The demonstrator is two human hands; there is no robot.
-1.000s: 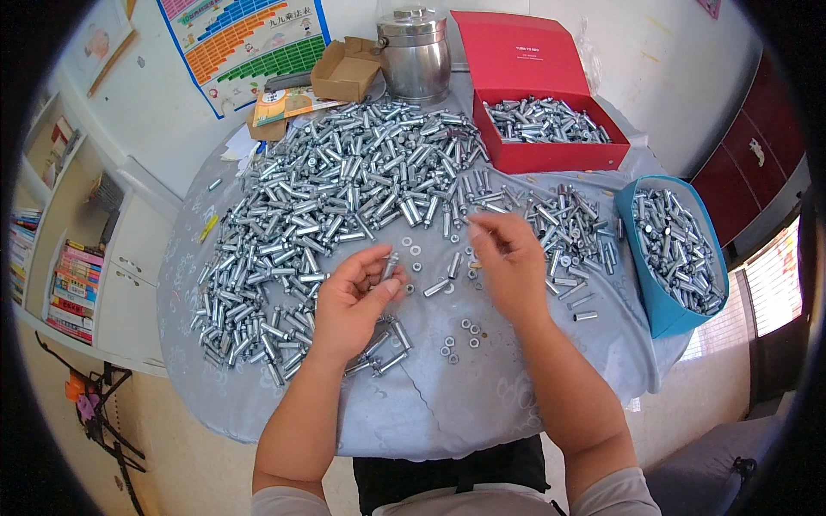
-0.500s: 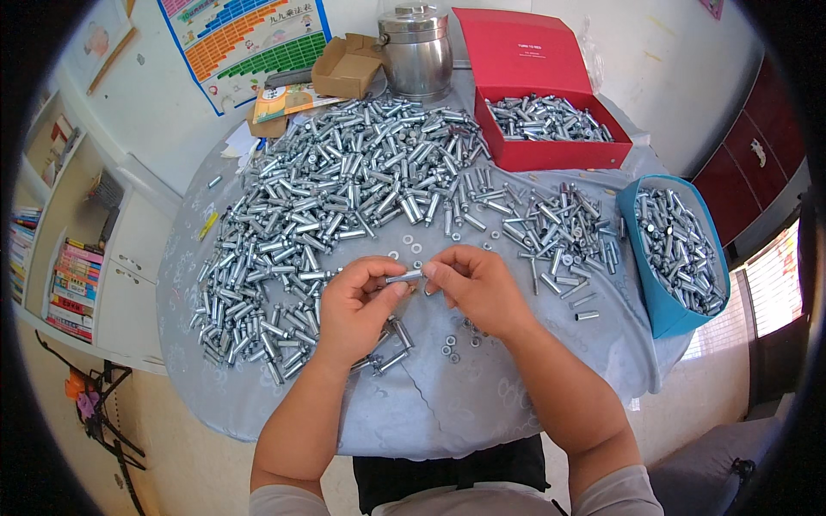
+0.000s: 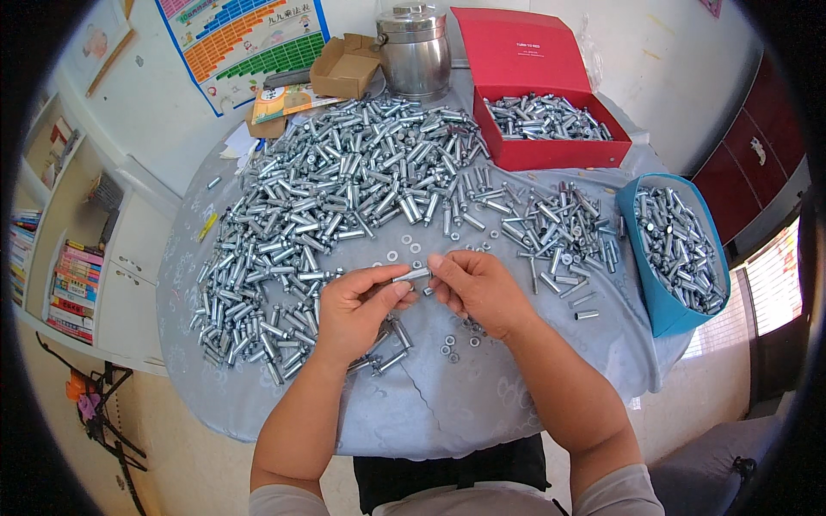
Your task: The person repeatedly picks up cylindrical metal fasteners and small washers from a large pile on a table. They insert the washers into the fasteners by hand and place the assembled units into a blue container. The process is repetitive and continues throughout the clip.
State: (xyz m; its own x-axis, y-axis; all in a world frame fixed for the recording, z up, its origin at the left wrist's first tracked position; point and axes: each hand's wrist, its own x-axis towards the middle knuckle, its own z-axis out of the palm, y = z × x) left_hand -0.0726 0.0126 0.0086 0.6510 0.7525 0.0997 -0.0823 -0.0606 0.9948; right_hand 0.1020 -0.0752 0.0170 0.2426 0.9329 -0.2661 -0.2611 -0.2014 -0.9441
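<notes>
Between my two hands a silver expansion bolt (image 3: pixel 415 274) lies level over the near middle of the table. The thumb and index finger of my left hand (image 3: pixel 354 311) pinch its left end. My right hand (image 3: pixel 483 291) has its thumb and fingertips closed on the right end; its other fingers are curled. Just beyond the hands lie loose flat washers (image 3: pixel 392 255). Several small nuts (image 3: pixel 449 349) rest nearer me, below the right hand. By my left wrist are a few assembled bolts (image 3: pixel 392 361), partly hidden by that hand.
A large heap of expansion bolts (image 3: pixel 344 176) spreads across the table's left and back. Thinner bolts and sleeves (image 3: pixel 559 228) lie to the right. An open red box (image 3: pixel 564 155) and a teal bin (image 3: pixel 675 322) hold more. A metal pot (image 3: pixel 415 56) stands behind.
My right hand has shifted slightly and its fingers have curled in. More of the bolt, with a thick sleeve, now shows between both hands. Another washer shows beyond them.
</notes>
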